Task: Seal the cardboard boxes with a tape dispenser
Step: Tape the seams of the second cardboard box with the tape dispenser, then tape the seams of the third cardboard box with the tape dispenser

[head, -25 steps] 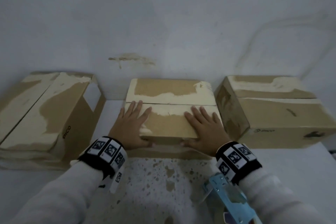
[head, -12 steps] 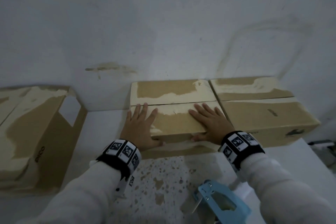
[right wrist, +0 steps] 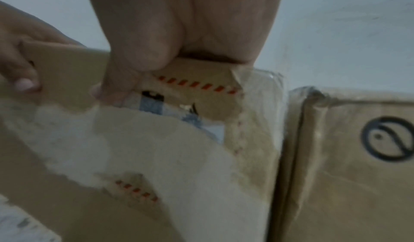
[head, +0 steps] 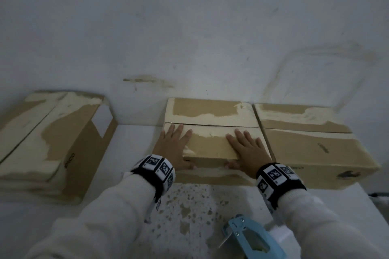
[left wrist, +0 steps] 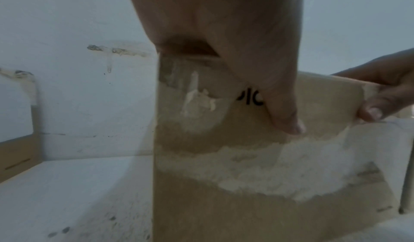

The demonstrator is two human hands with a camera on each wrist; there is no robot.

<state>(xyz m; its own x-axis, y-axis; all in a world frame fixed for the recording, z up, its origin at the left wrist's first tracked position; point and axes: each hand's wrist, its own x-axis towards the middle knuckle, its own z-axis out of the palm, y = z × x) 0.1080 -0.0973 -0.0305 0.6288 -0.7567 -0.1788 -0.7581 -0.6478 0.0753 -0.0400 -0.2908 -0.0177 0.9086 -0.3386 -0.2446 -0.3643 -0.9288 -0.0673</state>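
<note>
Inspecting the white table, we found the left hand and right hand laid flat, fingers straight, on the near flap of the middle box, thumbs hooked over its near face. It touched the right box; the left box lay well apart. The blue tape dispenser sat near, below the right wrist.

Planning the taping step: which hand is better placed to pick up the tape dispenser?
Probably the right hand: the blue tape dispenser lies just below its wrist, while the left hand sits farther away on the middle box.
</note>
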